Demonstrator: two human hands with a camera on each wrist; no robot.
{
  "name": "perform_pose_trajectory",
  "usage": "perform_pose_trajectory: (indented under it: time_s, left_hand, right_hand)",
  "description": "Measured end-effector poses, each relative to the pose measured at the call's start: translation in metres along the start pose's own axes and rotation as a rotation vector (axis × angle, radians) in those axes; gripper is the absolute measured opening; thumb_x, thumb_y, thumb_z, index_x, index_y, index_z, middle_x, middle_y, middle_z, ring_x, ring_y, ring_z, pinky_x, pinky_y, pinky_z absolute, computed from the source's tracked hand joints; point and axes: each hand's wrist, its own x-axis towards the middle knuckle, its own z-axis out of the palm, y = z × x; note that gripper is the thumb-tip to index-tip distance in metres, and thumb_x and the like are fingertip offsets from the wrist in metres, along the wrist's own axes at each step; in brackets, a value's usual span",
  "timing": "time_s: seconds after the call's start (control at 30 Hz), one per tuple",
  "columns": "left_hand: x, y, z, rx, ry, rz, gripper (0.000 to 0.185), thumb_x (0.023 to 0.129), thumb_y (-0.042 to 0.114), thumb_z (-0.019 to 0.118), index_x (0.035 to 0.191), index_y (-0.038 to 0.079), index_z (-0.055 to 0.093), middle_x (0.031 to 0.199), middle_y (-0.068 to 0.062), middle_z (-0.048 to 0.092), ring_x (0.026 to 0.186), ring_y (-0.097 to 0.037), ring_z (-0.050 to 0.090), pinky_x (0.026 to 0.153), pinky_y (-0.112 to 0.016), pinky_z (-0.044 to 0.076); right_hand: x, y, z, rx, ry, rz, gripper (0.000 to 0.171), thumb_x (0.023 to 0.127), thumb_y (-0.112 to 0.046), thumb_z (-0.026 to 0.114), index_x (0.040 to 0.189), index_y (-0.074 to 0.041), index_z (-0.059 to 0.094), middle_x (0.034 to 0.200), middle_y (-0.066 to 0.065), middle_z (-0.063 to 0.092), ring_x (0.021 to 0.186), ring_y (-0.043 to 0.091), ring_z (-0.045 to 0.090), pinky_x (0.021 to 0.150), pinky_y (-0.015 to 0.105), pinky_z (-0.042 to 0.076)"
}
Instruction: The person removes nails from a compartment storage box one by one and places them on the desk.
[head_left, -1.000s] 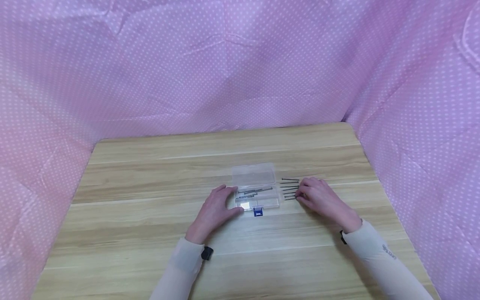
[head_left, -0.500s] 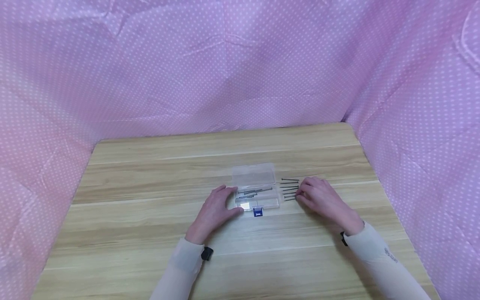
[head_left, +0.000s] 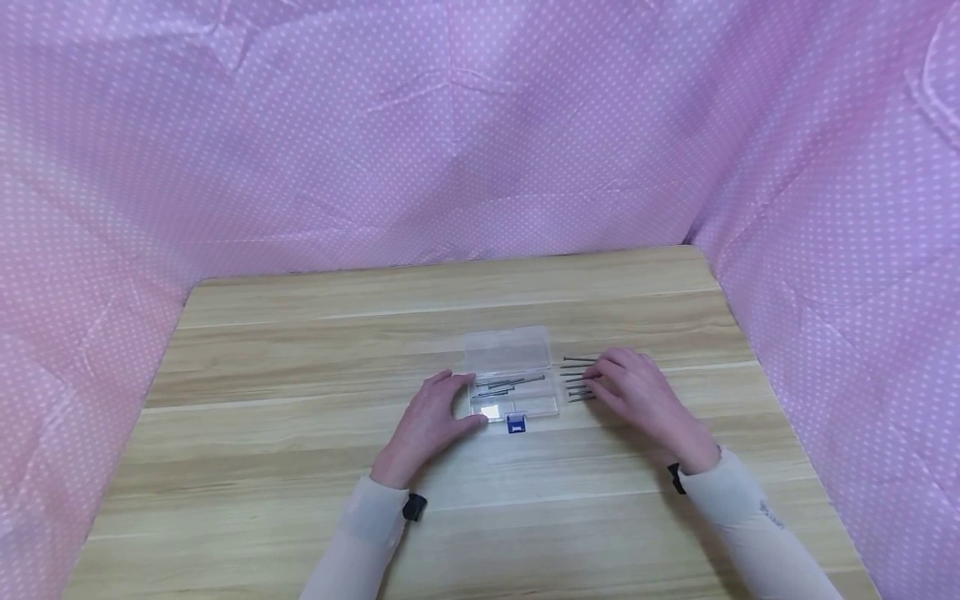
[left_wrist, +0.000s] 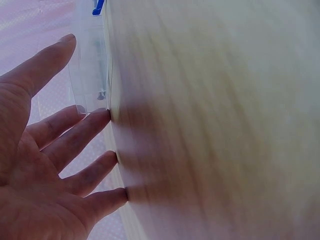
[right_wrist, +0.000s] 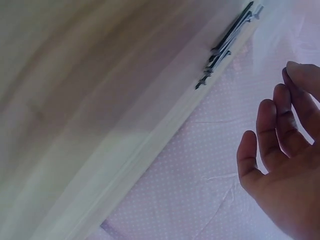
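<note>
Lying between both hands (head_left: pixel 431 417): box (head_left: pixel 512 377)

Desk (head_left: pixel 300 467): light wood grain in pale and tan bands. Backdrop cloth (head_left: pixel 450 142): pink-lilac, dotted with small white spots. Box (head_left: pixel 513 379): clear plastic, fitted with a blue clasp (head_left: pixel 516 424). Nails (head_left: pixel 577 379): dark grey metal, also seen inside the box. Sleeves (head_left: pixel 738 508): plain beige, with black wrist straps (head_left: pixel 414 506).

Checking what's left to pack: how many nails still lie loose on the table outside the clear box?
5 visible nails, in a row right of the clear box, from the far one to the near one. The right hand may hide more.
</note>
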Motion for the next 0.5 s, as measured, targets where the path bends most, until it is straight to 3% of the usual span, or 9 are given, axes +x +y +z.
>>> perform_pose_trajectory:
  time_s: [0.27, 0.5]
  left_hand:
    - [0.0, -0.001, -0.001, -0.002, -0.004, 0.001, 0.072, 0.085, 0.043, 0.084, 0.145, 0.012, 0.06, 0.148, -0.013, 0.058, 0.147, -0.035, 0.039, 0.12, -0.054, 0.034]
    - [0.001, -0.001, -0.001, -0.002, -0.003, 0.001, 0.072, 0.085, 0.043, 0.084, 0.145, 0.012, 0.06, 0.148, -0.012, 0.058, 0.148, -0.035, 0.039, 0.121, -0.054, 0.034]
  right_hand:
    - [0.012, -0.013, 0.005, 0.063, 0.118, -0.06, 0.018, 0.081, -0.005, 0.084, 0.097, -0.007, 0.076, 0.096, 0.006, 0.07, 0.093, 0.028, 0.065, 0.084, 0.05, 0.053]
    - [0.024, -0.026, 0.011, 0.086, 0.136, -0.115, 0.017, 0.081, -0.007, 0.085, 0.096, -0.008, 0.077, 0.096, 0.007, 0.07, 0.094, 0.029, 0.065, 0.086, 0.051, 0.052]
